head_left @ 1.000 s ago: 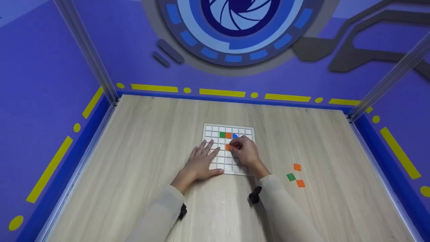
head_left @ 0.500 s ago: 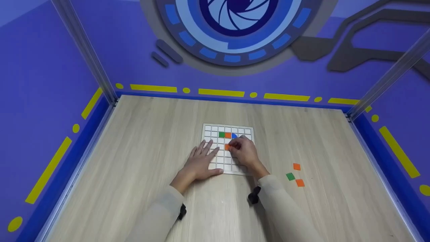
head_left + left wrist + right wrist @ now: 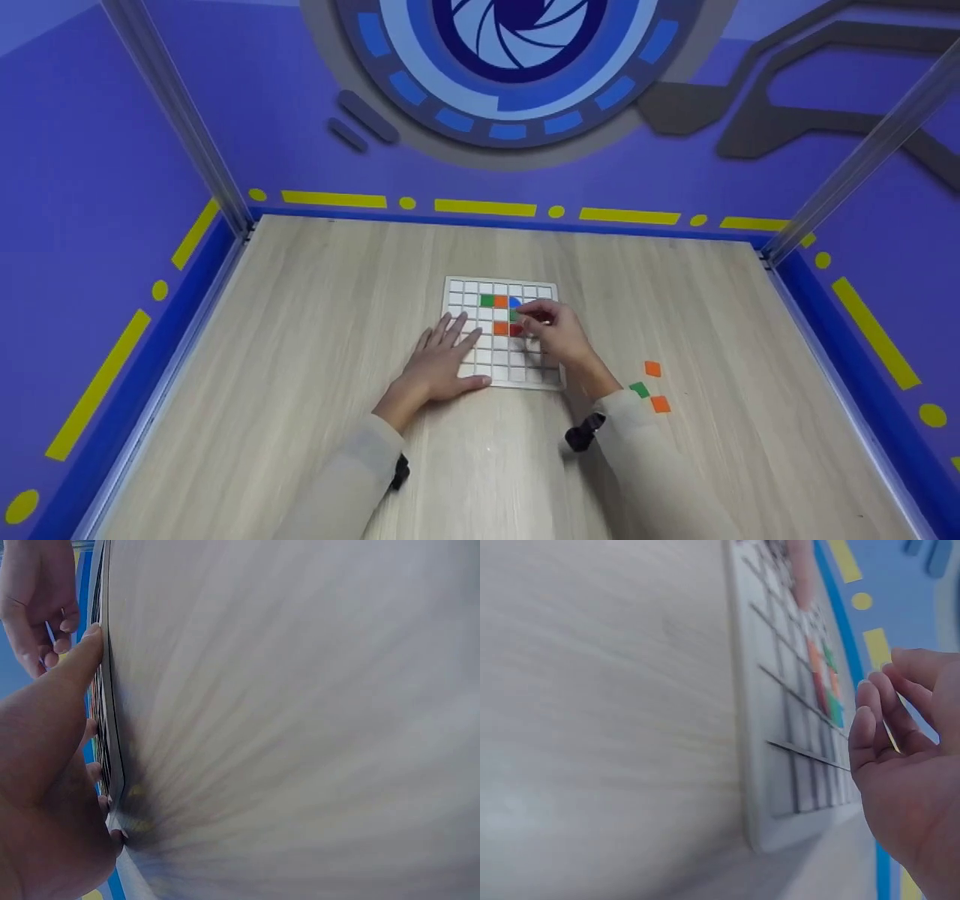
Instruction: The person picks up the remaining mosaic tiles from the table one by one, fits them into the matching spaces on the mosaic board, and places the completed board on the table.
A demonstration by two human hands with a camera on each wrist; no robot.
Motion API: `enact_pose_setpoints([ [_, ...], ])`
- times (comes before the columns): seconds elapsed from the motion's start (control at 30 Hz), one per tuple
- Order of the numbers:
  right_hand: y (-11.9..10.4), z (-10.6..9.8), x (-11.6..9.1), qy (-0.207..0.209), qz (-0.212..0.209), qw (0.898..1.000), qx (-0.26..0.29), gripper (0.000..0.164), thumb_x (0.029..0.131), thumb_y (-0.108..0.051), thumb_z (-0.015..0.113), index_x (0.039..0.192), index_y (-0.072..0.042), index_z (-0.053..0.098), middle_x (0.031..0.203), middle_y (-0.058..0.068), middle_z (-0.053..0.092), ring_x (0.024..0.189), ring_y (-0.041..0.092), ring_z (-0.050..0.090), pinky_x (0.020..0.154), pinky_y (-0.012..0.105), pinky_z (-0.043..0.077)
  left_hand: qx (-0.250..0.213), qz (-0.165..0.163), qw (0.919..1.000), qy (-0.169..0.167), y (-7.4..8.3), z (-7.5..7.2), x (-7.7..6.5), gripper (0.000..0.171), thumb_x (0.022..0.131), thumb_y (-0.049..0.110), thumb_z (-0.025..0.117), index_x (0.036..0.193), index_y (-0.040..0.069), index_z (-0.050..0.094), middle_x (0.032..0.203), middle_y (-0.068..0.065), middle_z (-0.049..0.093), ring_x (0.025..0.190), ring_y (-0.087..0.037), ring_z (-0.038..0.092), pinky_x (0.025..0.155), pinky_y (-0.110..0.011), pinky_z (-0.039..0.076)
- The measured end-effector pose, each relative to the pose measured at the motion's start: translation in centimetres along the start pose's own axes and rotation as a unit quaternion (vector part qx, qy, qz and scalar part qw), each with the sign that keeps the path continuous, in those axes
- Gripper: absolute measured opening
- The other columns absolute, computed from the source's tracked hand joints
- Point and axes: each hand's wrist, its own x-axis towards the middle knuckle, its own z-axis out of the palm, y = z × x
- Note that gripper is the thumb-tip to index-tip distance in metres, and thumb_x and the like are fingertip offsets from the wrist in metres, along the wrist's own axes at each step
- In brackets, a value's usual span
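A white grid board (image 3: 511,375) lies on the table. My left hand (image 3: 439,367) rests on its left side with fingers spread, the thumb at the front edge. Above the board's right side is my right hand (image 3: 561,334), its fingers loosely bent. Nothing shows between those fingers in the right wrist view, where the hand (image 3: 915,757) is off the grid. Set in the board are a green tile (image 3: 487,301), an orange tile (image 3: 501,301), a partly covered blue piece (image 3: 514,302), another green tile (image 3: 514,315), a second orange tile (image 3: 500,328) and a red tile (image 3: 515,330).
Right of the board lie two loose orange tiles (image 3: 653,368) and a loose green tile (image 3: 639,389), close to the right sleeve. The wooden table (image 3: 337,300) is bounded by blue printed walls (image 3: 360,172) at the back and both sides.
My right hand has drawn back slightly to the right and its fingers have loosened. The red tile and the lower green tile have come into view. My left hand stays on the board.
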Motion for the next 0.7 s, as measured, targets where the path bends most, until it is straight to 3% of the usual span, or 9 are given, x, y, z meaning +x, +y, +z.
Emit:
enact_pose_setpoints([
  [0.27, -0.1, -2.5, -1.2, 0.008, -0.004, 0.998, -0.065, 0.021, 0.102, -0.008, 0.068, 0.122, -0.004, 0.074, 0.113, 0.007, 0.070, 0.105, 0.024, 0.062, 0.093, 0.035, 0.052, -0.005, -0.003, 1.0000, -0.003, 0.1, 0.2, 0.1, 0.090, 0.099, 0.066, 0.061, 0.169, 0.017, 0.031, 0.178, -0.014, 0.008, 0.163, -0.040, 0.000, 0.129, -0.060, 0.008],
  [0.43, 0.6, -6.2, -2.4, 0.027, -0.018, 0.995, -0.091, 0.023, 0.103, -0.013, 0.069, 0.124, -0.005, 0.074, 0.115, 0.008, 0.071, 0.106, 0.025, 0.063, 0.094, 0.035, 0.052, -0.009, -0.003, 1.0000, -0.001, 0.2, 0.2, 0.1, 0.090, 0.099, 0.065, 0.061, 0.169, 0.017, 0.031, 0.178, -0.013, 0.008, 0.163, -0.039, 0.000, 0.129, -0.060, 0.007],
  [0.7, 3.3, -12.5, -4.9, 0.043, -0.020, 0.989, -0.141, 0.025, 0.104, -0.019, 0.070, 0.124, -0.004, 0.073, 0.112, 0.010, 0.071, 0.103, 0.025, 0.062, 0.082, 0.023, 0.051, -0.002, -0.004, 1.0000, 0.003, 0.2, 0.1, 0.0, 0.090, 0.099, 0.065, 0.061, 0.168, 0.015, 0.032, 0.177, -0.015, 0.010, 0.163, -0.041, 0.002, 0.128, -0.061, 0.010],
])
